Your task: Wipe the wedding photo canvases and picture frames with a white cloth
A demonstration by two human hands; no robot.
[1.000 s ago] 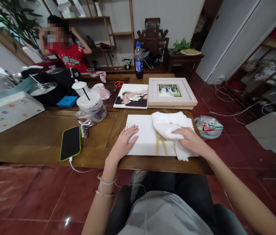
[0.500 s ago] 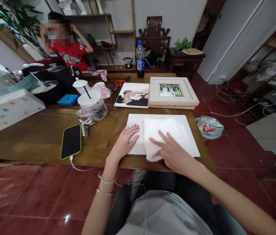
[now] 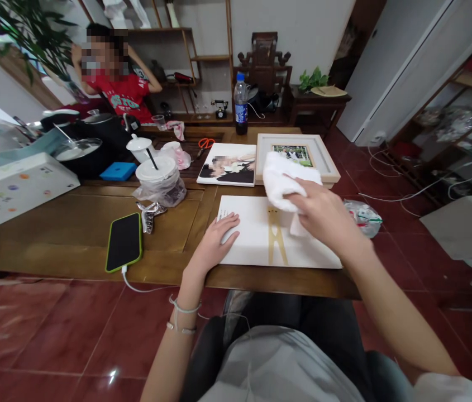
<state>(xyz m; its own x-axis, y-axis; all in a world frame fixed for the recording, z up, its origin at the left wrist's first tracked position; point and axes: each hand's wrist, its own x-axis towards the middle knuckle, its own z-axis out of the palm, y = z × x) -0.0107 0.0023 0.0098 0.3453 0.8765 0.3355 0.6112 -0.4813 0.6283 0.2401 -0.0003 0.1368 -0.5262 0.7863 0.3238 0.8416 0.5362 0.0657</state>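
Observation:
A white photo album or board with a yellow design lies flat near the table's front edge. My left hand rests open on its left side, fingers stretched flat. Above the board's right half, my right hand grips a bunched white cloth, which is raised and hides part of the picture frame behind. Left of that frame lies a photo panel with a dark and white picture.
A phone on a cable and a lidded cup in plastic stand to the left. Farther back are orange scissors and a blue-capped bottle. Someone in a red shirt sits behind the pots.
My right hand has lifted the white cloth off the board, up and away from me, uncovering the yellow design. My left hand stays in place.

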